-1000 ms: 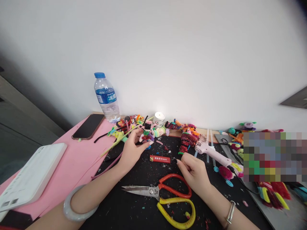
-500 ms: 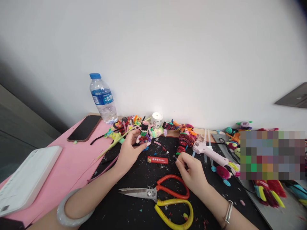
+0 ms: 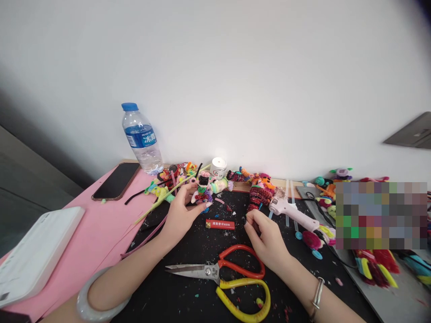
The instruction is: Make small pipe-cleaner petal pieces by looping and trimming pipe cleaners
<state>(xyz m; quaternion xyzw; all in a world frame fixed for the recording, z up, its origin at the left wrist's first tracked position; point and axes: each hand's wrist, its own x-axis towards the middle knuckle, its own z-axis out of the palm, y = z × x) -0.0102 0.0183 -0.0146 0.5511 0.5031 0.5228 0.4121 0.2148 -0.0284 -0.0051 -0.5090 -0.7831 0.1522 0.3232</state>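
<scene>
Black work mat (image 3: 151, 294), with close handwork toward its far edge.
Largest on it, the left hand (image 3: 182, 213) closes thumb and fingers around something, while the right hand (image 3: 266, 233) is curled in; whether it pinches anything I cannot tell. Scissors (image 3: 217, 272) lie between the forearms, and a glue gun (image 3: 292, 213) lies beyond the right hand. Smaller, a fuzzy, black-topped figure (image 3: 203, 188) is upright in the left grip; nearer, between the hands, lies a red lighter (image 3: 220, 224). The step seems to be steadying the figure; the next move likely calls for a light, unmoving left hold.
</scene>
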